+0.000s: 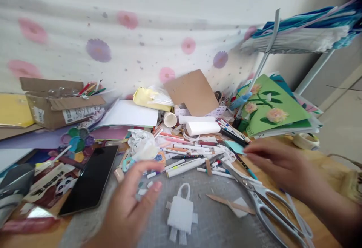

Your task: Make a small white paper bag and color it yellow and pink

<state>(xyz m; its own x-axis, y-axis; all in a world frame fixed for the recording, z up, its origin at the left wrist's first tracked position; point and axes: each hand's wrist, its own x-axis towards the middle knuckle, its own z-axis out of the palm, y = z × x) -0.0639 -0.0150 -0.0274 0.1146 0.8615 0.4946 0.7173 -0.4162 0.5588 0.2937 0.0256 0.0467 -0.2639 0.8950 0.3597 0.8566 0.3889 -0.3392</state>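
A small white figure (181, 214) with a loop on top and short tabs at its sides and bottom lies flat on the grey mat (152, 236). Left of it hovers my left hand (131, 199), thumb and forefinger apart, holding nothing. My right hand (273, 163) is above the right side, slightly blurred, over the pens and scissors; its fingertips are close together, and whatever they may hold is too small to make out. Silver scissors (254, 191) rest below that hand. A brown pointed strip (219, 199) and a white scrap (240, 207) lie between the figure and the scissors.
Markers (186, 167) and crumpled plastic (143, 144) crowd the middle. A black phone (90, 180) lies at the left, with a cardboard box (65, 106) behind it. Green flower artwork (271, 104) leans at the back right, near a tape roll (307, 141).
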